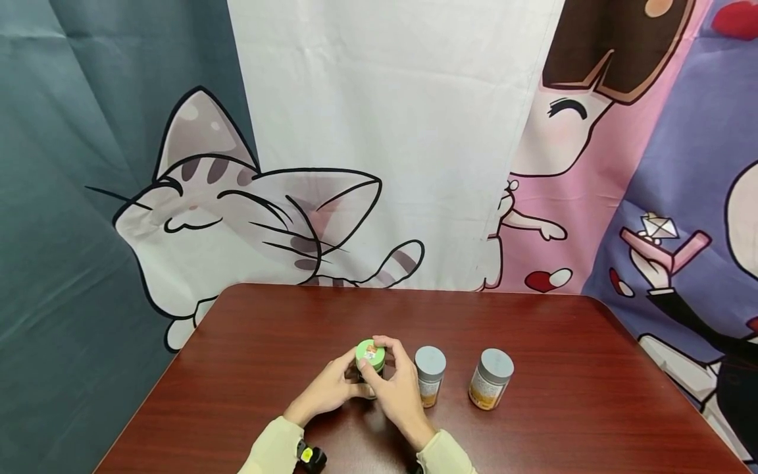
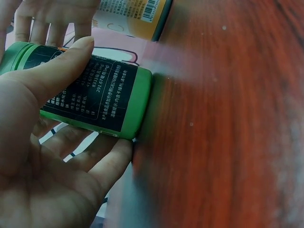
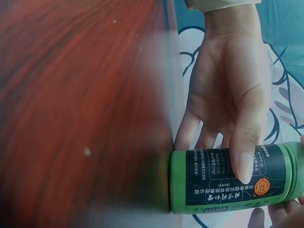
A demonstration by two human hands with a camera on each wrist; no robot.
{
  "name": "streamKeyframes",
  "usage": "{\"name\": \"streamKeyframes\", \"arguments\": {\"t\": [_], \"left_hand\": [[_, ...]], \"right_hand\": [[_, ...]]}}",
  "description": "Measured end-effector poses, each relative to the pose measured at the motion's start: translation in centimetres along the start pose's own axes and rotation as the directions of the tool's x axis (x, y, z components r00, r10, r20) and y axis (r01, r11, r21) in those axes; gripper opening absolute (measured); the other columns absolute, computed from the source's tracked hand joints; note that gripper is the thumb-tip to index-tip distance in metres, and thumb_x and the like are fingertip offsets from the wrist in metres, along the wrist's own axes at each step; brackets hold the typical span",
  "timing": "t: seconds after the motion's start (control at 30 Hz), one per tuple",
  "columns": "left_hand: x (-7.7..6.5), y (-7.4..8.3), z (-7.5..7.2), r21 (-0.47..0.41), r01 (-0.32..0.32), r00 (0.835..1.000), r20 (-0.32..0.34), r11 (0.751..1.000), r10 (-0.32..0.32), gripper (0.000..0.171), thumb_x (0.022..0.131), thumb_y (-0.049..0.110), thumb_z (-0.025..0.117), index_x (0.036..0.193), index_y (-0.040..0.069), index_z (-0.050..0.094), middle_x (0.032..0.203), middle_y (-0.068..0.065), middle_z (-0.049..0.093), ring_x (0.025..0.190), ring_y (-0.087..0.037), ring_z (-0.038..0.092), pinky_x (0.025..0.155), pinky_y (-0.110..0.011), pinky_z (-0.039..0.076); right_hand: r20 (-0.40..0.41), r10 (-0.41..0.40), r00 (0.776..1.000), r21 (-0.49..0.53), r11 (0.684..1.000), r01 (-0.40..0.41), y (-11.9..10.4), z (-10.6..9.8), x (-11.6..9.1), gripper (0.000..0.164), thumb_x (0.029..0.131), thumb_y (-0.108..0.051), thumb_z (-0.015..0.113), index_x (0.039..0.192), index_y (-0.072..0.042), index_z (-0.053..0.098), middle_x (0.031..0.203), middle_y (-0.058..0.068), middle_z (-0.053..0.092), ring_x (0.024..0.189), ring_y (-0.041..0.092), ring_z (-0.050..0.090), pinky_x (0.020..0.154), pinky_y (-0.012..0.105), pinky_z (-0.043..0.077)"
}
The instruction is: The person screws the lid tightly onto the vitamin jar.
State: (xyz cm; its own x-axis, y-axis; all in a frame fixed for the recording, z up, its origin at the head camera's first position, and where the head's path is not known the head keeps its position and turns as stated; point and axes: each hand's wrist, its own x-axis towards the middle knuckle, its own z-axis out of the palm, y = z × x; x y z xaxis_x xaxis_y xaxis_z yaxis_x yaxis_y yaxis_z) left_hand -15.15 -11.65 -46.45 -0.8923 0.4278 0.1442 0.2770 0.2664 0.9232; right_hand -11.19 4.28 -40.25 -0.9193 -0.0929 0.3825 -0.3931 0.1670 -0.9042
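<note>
A green bottle with a green lid and black label stands on the dark red table, near its front middle. Both hands are round it. My left hand grips its body from the left; in the left wrist view the thumb lies across the label of the green bottle and the fingers wrap behind it. My right hand holds the bottle from the right, with fingers curled over the lid's edge. The right wrist view shows the green bottle with the left hand's thumb pressed on it.
Two bottles with grey lids stand to the right of the hands: one close beside my right hand, the other further right. Cartoon-printed cloth hangs behind the table's far edge. A yellow-labelled bottle shows in the left wrist view.
</note>
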Motion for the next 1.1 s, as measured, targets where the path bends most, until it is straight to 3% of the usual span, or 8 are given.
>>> {"name": "streamKeyframes", "arguments": {"t": [0.3,0.53,0.73,0.9,1.1], "left_hand": [[0.1,0.0,-0.1,-0.014,0.008,1.000,0.005,1.000,-0.007,0.070,0.078,0.025,0.073,0.138,0.023,0.037,0.119,0.000,0.058,0.102,-0.012,0.058,0.081,-0.029,0.049],[0.0,0.0,-0.1,0.016,0.011,1.000,0.002,1.000,-0.011,0.070,0.076,0.030,0.074,0.136,0.030,0.038,0.117,0.003,0.059,0.102,-0.011,0.058,0.081,-0.025,0.048],[-0.2,0.6,-0.1,0.015,0.007,1.000,-0.001,1.000,-0.007,0.070,0.078,0.027,0.073,0.138,0.026,0.037,0.117,0.002,0.059,0.100,-0.011,0.059,0.080,-0.026,0.049],[-0.6,2.0,-0.2,-0.001,0.003,1.000,0.010,1.000,-0.003,0.069,0.080,0.022,0.071,0.139,0.018,0.037,0.119,-0.004,0.058,0.100,-0.011,0.059,0.079,-0.026,0.049],[-0.3,0.7,-0.1,0.039,0.002,1.000,0.005,0.999,-0.002,0.071,0.081,0.025,0.070,0.141,0.024,0.032,0.122,-0.001,0.056,0.103,-0.010,0.058,0.080,-0.024,0.048]], "right_hand": [[-0.016,0.019,1.000,-0.031,0.999,-0.020,-0.2,0.0,0.1,0.041,0.080,-0.016,0.070,0.116,-0.008,0.052,0.112,0.009,0.059,0.096,0.025,0.056,0.085,0.046,0.043],[-0.022,0.039,0.999,-0.070,0.997,-0.041,0.2,0.1,0.1,0.045,0.079,-0.021,0.072,0.116,-0.008,0.051,0.113,0.008,0.058,0.095,0.023,0.055,0.081,0.031,0.044],[-0.006,-0.005,1.000,-0.067,0.998,0.004,3.7,0.5,0.6,0.050,0.079,-0.035,0.071,0.120,-0.019,0.049,0.115,-0.003,0.056,0.095,0.018,0.055,0.080,0.035,0.045],[0.051,-0.042,0.998,-0.044,0.998,0.044,3.9,0.4,0.5,0.052,0.082,-0.035,0.067,0.127,-0.027,0.044,0.118,-0.003,0.054,0.098,0.018,0.055,0.080,0.034,0.047],[0.084,-0.074,0.994,-0.041,0.996,0.078,3.9,0.5,0.5,0.056,0.084,-0.029,0.066,0.133,-0.026,0.039,0.128,-0.005,0.049,0.106,0.016,0.053,0.085,0.034,0.045]]}}
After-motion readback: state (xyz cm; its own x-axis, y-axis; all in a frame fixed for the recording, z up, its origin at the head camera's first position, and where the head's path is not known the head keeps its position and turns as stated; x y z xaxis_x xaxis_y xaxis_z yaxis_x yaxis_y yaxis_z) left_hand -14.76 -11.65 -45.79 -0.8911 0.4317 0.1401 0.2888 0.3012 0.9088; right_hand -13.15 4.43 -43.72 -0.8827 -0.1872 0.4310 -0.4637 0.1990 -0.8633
